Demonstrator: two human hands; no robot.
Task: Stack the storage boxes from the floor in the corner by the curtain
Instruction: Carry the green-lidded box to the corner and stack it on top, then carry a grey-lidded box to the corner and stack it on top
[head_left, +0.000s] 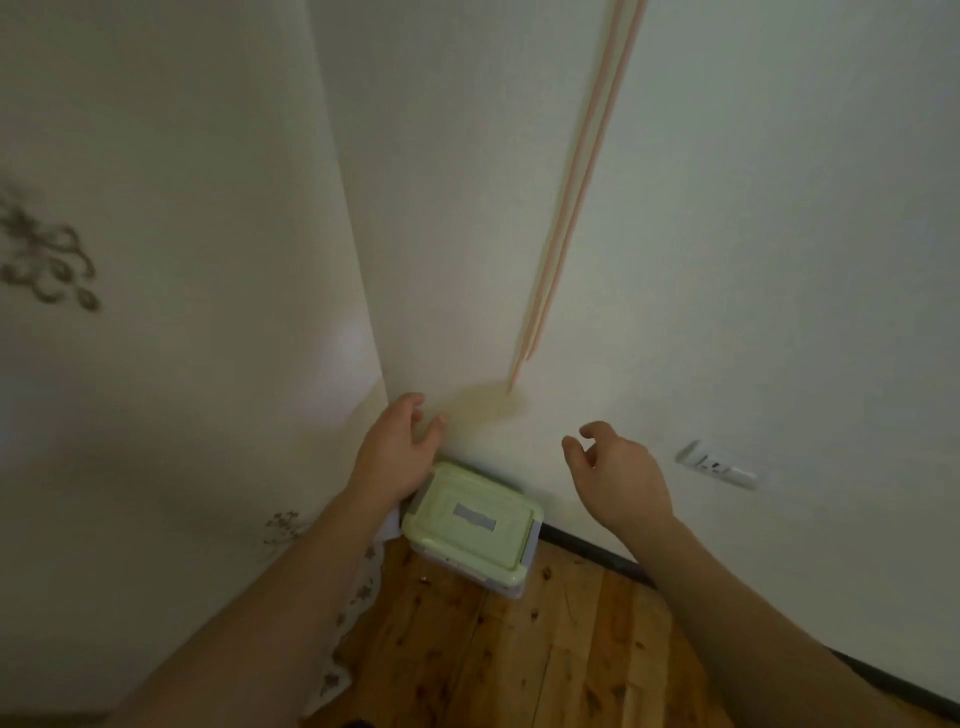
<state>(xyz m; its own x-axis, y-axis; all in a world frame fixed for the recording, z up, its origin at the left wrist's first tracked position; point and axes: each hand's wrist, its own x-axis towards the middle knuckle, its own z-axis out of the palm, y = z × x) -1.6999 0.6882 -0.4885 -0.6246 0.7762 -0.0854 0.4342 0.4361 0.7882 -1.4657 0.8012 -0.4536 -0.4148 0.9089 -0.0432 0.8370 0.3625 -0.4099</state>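
A storage box with a pale green lid (470, 522) stands on the wooden floor in the corner, against the wall and beside the white curtain (171, 322). More of the stack shows just below its lid edge, though how many boxes lie under it is hidden. My left hand (400, 447) hovers above the box's left rim, fingers apart, holding nothing. My right hand (618, 473) hangs to the right of the box and above it, fingers curled loosely apart, also with nothing in it.
A white wall (727, 260) runs behind the box, with a wall socket (717, 465) to the right and pink cords (566, 234) hanging down it. A dark skirting board (592, 551) meets the knotty wooden floor (519, 649).
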